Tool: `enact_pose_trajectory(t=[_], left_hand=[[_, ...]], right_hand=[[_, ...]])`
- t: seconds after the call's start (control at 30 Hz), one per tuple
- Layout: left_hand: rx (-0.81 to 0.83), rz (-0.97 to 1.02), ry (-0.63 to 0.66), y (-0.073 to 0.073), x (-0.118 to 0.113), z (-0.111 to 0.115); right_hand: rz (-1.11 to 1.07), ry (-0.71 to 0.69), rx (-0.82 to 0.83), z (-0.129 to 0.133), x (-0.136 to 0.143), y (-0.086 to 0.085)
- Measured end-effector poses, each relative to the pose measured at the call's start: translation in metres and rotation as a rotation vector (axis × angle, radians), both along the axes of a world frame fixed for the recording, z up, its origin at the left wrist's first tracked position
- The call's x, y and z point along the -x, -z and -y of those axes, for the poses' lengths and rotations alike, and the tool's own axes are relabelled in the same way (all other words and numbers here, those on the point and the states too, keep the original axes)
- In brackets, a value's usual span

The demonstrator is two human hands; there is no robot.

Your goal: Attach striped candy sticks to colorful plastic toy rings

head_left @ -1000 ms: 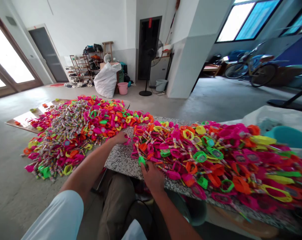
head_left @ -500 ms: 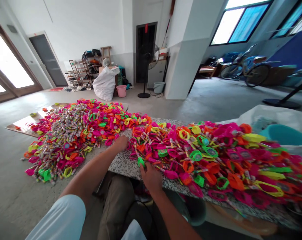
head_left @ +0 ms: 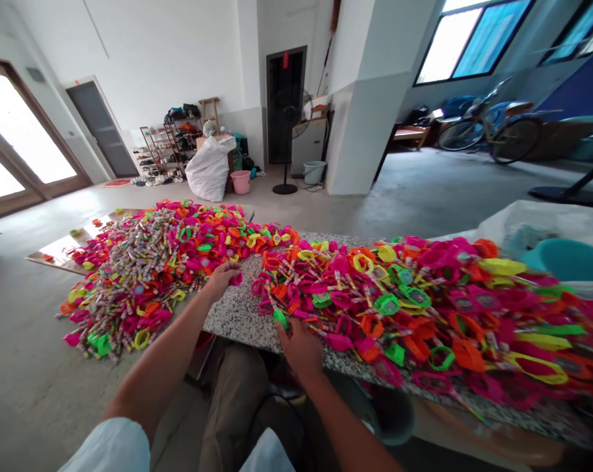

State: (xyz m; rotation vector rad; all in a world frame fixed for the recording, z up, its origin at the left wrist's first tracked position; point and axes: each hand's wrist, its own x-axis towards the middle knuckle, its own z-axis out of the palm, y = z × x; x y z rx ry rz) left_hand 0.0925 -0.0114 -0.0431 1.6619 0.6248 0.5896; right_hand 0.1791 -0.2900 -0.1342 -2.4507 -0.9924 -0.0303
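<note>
Indoors, the speckled table (head_left: 237,316) is heaped with bright watches (head_left: 369,288) on the right. A pink watch (head_left: 236,280) is pinched by the left hand (head_left: 221,280); a green watch (head_left: 280,318) is met by the right hand (head_left: 302,347), grip unclear. Far right, a bicycle (head_left: 493,131) is stood on grey floor (head_left: 414,203).

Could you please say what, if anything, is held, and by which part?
The left hand holds a pink piece, part unclear; I can't tell for the right hand.
</note>
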Motion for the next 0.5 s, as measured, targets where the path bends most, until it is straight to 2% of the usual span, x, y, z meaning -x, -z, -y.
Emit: enact_pose_trajectory(t=[0.13,0.23,0.33,0.43,0.5], left_hand=[[0.195,0.263,-0.043,-0.004,0.044,0.043],[0.321,0.405,-0.049,-0.006,0.078,0.08],[0.369,0.51,-0.053,-0.008,0.106,0.113],[0.2,0.469,-0.1,-0.011,0.125,0.136],[0.085,0.377,-0.101,-0.01,0.135,0.144]], right_hand=[[-0.121,-0.003,-0.188,0.005,-0.006,0.008],[-0.174,-0.059,-0.392,0.01,-0.002,0.004],[-0.246,-0.225,-0.524,0.009,0.023,-0.015],[-0.497,-0.478,-0.566,-0.002,0.063,-0.045],[-0.654,-0.588,-0.608,-0.013,0.087,-0.063]])
